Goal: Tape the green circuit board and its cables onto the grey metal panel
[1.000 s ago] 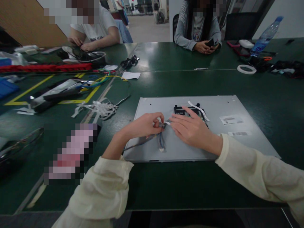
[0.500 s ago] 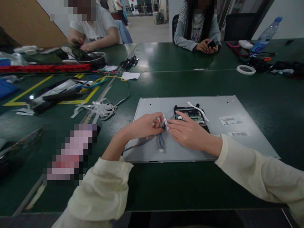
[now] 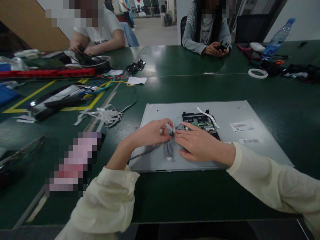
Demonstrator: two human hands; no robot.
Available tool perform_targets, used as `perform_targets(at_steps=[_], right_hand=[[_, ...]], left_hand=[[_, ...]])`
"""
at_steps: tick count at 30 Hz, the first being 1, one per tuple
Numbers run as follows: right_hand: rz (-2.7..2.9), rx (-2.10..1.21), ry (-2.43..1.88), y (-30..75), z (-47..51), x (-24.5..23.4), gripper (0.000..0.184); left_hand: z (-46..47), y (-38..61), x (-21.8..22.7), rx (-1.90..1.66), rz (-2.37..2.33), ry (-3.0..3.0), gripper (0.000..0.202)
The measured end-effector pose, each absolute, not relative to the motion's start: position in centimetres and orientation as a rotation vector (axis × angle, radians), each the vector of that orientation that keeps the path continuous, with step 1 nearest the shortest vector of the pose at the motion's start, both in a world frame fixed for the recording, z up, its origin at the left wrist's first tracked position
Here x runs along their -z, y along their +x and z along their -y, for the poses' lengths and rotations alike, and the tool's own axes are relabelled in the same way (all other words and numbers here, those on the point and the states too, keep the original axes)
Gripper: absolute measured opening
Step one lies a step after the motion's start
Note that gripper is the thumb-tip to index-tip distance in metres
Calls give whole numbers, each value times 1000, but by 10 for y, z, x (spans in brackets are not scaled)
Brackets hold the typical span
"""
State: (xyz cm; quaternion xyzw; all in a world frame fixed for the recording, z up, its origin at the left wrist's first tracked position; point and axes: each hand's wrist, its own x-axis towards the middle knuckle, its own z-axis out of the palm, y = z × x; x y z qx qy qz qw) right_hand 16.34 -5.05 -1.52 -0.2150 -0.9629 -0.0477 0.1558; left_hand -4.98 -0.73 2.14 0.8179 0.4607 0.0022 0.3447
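Note:
A grey metal panel (image 3: 250, 110) lies flat on the green table (image 3: 190, 196) in front of me. A green circuit board (image 3: 203, 124) sits in a black-framed opening at the panel's middle, with a white strip (image 3: 207, 116) across it. A thin bundle of grey and blue wires (image 3: 169, 146) runs over the panel's left part. My left hand (image 3: 150, 133) is closed, pinching the wire bundle near a small white tag. My right hand (image 3: 197, 144) meets it from the right, fingertips pinched on the same wires.
Scraps of white tape (image 3: 102, 115) lie left of the panel. Farther left are yellow floor-tape lines (image 3: 30, 96), coloured cables (image 3: 107, 83) and a red strip (image 3: 50, 71). Two other people sit across the table. A tape roll (image 3: 257, 73) and a water bottle (image 3: 277, 38) stand at the far right.
My right hand has slid left off the circuit board, which now shows, and its fingers have curled in on the wires. My left hand has hardly moved.

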Motion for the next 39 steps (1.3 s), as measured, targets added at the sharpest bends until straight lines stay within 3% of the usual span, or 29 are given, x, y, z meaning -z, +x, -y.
perform_targets(at_steps=[5, 9, 16, 33, 39], right_hand=[[2797, 295, -659, 160, 67, 10, 55], [2809, 387, -708, 155, 85, 8, 71], [2894, 448, -742, 148, 122, 2, 76], [2860, 491, -752, 145, 138, 3, 38], [2815, 520, -724, 145, 131, 6, 31]], left_hand=[[8, -53, -19, -32, -1196, 2089, 57], [7, -53, -21, -44, -1222, 2056, 58], [7, -53, -19, -90, -1285, 2021, 52], [-4, -60, 0, -361, -1346, 2367, 40], [-7, -64, 2, -396, -965, 2574, 39]])
